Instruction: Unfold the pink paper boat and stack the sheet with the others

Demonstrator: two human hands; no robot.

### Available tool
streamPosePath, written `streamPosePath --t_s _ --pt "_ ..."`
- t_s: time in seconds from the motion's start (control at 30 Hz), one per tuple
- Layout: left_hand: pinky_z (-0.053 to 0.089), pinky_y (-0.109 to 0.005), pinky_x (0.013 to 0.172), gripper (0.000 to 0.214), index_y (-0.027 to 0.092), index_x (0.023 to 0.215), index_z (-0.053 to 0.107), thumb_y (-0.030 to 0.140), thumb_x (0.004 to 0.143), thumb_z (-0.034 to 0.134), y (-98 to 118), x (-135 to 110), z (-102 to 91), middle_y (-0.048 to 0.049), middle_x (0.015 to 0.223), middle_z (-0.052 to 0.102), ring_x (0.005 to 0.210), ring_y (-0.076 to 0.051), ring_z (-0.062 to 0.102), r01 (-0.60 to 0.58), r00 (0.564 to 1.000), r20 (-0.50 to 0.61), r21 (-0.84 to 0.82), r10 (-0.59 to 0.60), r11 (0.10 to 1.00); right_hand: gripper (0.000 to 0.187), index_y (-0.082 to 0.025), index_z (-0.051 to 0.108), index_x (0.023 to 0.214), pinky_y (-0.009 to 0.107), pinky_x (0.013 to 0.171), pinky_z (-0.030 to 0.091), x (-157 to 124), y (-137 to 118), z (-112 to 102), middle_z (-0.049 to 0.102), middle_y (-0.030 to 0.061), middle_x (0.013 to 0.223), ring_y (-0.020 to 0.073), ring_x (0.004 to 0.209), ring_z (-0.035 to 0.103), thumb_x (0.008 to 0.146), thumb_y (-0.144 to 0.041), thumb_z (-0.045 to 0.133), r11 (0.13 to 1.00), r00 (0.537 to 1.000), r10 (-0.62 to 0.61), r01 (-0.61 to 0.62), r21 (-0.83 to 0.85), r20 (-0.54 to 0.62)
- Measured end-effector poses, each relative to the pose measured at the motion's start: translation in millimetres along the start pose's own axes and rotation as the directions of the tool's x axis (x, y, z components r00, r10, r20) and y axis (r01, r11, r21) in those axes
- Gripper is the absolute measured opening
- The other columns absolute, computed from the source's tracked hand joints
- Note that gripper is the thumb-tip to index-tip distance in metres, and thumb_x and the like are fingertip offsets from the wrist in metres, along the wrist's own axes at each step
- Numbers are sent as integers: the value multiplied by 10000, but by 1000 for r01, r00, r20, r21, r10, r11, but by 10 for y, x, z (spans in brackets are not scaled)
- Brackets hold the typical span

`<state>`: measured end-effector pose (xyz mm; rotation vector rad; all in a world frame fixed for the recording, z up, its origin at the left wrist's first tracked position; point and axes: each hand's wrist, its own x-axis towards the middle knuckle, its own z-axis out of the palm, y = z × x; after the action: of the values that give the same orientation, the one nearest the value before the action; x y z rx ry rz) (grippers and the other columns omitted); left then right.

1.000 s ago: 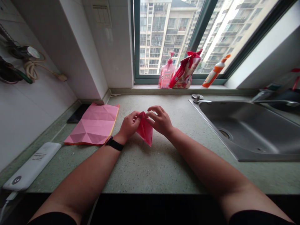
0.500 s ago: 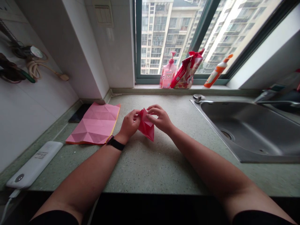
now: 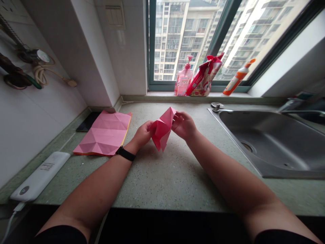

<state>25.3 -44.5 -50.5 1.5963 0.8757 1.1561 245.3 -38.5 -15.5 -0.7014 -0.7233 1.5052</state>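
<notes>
The folded pink paper [image 3: 164, 130] is up between the person's two hands, over the middle of the table [image 3: 172, 183], its long axis leaning from about one o'clock at the peak down to seven o'clock, if twelve points at the window [image 3: 188, 37]. It sits between two and three o'clock from the left hand [image 3: 144, 134], which has the paper's near edge pinched narrowly between thumb and fingers. From the right hand [image 3: 185, 124] it is at nine o'clock; those fingers are half curled right at its upper edge, though I can't tell whether they grip it or only rest there. Neither hand has any reaching to do. Whether the lower tips touch the table, I can't make out. Out at nine o'clock lies a stack of creased sheets [image 3: 103, 134], pink on top, partly over a dark flat slab [image 3: 87, 122]. As for containers, a pink pump bottle [image 3: 182, 82] stands on the sill at one o'clock, a red bag [image 3: 204, 79] beside it, an orange-and-white bottle [image 3: 236, 78] tilted at two; how full they are doesn't show. The steel sink [image 3: 256, 167], its drain visible, is at three.
</notes>
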Motion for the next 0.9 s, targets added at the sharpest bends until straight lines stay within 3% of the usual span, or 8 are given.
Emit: streamPosePath --t_s 0.13,0.23,0.3,0.4,0.47,0.7,0.8,0.9 --pt "531 -255 651 509 177 898 762 671 846 873 -12 8 37 -59 860 767 737 -177 673 58 998 29 -106 -55 993 211 -273 622 819 374 772 619 107 -9 -125 687 18 803 235 808 660 772 -385 795 999 995 -4 0 -37 -98" --pt "566 -263 588 496 180 892 738 650 841 887 -39 19 25 -43 805 733 670 -167 670 127 984 -105 -162 -145 979 357 -283 631 926 426 856 643 115 17 -121 729 60 994 286 1000 710 818 -577 802 983 993 -11 -11 -184 -118" --pt "595 -270 569 466 184 911 733 621 853 883 -57 32 5 -39 812 732 672 -172 688 142 959 -221 -170 -178 975 504 -313 651 1116 477 943 643 78 59 -75 728 80 1190 318 1164 702 800 -660 836 947 998 -19 -4 -322 -67" --pt "631 -280 576 420 186 929 733 581 876 865 -64 46 -17 -39 841 743 704 -180 713 139 939 -295 -144 -177 980 804 -353 593 1389 507 1008 626 6 160 1 685 89 1334 320 1229 691 703 -564 955 850 1000 -11 19 -527 17" --pt "640 -280 582 416 186 933 733 578 879 860 -61 46 -20 -39 854 752 709 -178 719 138 942 -290 -132 -171 982 890 -337 583 1433 496 981 629 -22 226 26 696 86 1305 299 1143 718 647 -455 985 801 999 -6 25 -598 32" --pt "614 -270 624 425 204 1117 688 495 875 881 -170 86 -38 -54 923 795 731 -188 747 170 945 -256 -141 -202 975 247 -228 754 932 353 738 601 26 201 -27 778 27 848 212 764 714 715 -339 789 812 999 15 -36 -582 -42" --pt "586 -254 668 469 210 1202 674 436 860 902 -215 111 -46 -69 1010 807 787 -179 745 118 943 -294 -141 -156 983 205 -228 793 878 322 674 579 33 146 -50 806 26 810 207 708 715 680 -276 784 824 999 -2 -29 -566 -54" --pt "576 -247 745 407 195 1099 715 431 839 919 -183 107 -36 -71 1054 806 861 -167 734 32 953 -290 -194 -88 980 211 -235 832 884 313 635 571 29 124 -72 827 24 817 205 682 717 677 -249 797 827 1000 12 -10 -563 -1"
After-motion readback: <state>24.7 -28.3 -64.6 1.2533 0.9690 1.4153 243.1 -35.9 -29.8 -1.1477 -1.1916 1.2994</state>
